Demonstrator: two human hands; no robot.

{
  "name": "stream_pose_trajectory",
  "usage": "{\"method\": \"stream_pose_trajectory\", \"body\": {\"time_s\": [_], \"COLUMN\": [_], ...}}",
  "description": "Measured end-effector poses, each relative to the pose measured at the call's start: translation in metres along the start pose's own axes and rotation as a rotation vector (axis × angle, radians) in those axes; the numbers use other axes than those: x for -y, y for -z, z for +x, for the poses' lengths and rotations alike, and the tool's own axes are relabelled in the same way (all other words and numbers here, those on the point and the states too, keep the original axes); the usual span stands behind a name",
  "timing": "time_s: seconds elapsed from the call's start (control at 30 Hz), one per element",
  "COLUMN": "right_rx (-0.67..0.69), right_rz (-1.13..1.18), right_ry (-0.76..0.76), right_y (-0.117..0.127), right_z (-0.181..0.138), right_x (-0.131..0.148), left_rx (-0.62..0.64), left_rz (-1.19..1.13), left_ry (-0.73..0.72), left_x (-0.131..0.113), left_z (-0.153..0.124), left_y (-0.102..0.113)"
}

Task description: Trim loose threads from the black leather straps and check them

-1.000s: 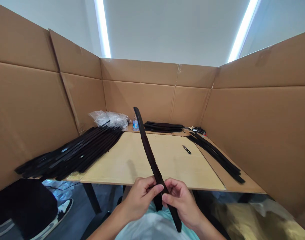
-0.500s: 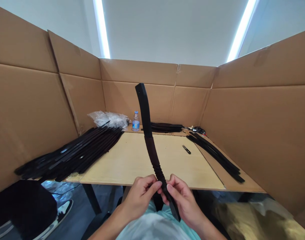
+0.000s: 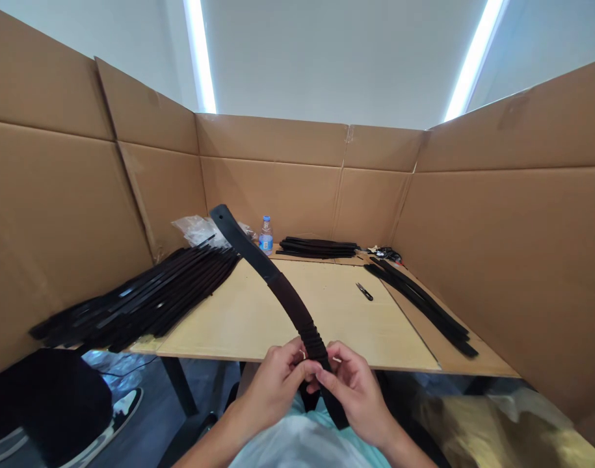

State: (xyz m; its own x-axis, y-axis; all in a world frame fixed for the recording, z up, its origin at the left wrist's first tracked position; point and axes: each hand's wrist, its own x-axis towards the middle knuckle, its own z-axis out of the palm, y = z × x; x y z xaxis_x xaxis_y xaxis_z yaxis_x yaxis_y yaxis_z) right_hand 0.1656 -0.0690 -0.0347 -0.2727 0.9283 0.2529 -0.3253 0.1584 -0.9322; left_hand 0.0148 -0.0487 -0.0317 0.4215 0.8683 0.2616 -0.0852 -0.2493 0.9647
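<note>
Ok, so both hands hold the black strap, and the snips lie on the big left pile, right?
No: the head view shows the snips lying on the pale board, not the pile. The left hand and right hand do hold the strap.

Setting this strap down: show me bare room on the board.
The widest bare patch is the pale board between your hands and the small snips, with more left of the strap, beside the big strap pile. It's crowded at the far edge, around the water bottle and strap bundle.
</note>
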Motion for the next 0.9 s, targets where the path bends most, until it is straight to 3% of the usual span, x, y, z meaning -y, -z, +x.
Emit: {"method": "stream_pose_trajectory", "body": {"time_s": [0.17, 0.33, 0.6, 0.9], "right_rx": [0.046, -0.035, -0.092, 0.057], "right_rz": [-0.016, -0.087, -0.251, -0.189], "right_ry": [0.028, -0.008, -0.038, -0.095], "right_y": [0.002, 0.004, 0.004, 0.012], "right_z": [0.000, 0.003, 0.005, 0.008], "right_x": [-0.006, -0.008, -0.004, -0.004], "left_rx": [-0.032, 0.024, -0.034, -0.055], "left_rz": [-0.082, -0.157, -0.208, -0.276], "left_ry": [0.044, 0.050, 0.103, 0.089], "left_x": [0.000, 0.003, 0.010, 0.009], "left_z": [0.002, 0.004, 0.006, 0.006], "left_y": [-0.002, -0.004, -0.010, -0.014]}}
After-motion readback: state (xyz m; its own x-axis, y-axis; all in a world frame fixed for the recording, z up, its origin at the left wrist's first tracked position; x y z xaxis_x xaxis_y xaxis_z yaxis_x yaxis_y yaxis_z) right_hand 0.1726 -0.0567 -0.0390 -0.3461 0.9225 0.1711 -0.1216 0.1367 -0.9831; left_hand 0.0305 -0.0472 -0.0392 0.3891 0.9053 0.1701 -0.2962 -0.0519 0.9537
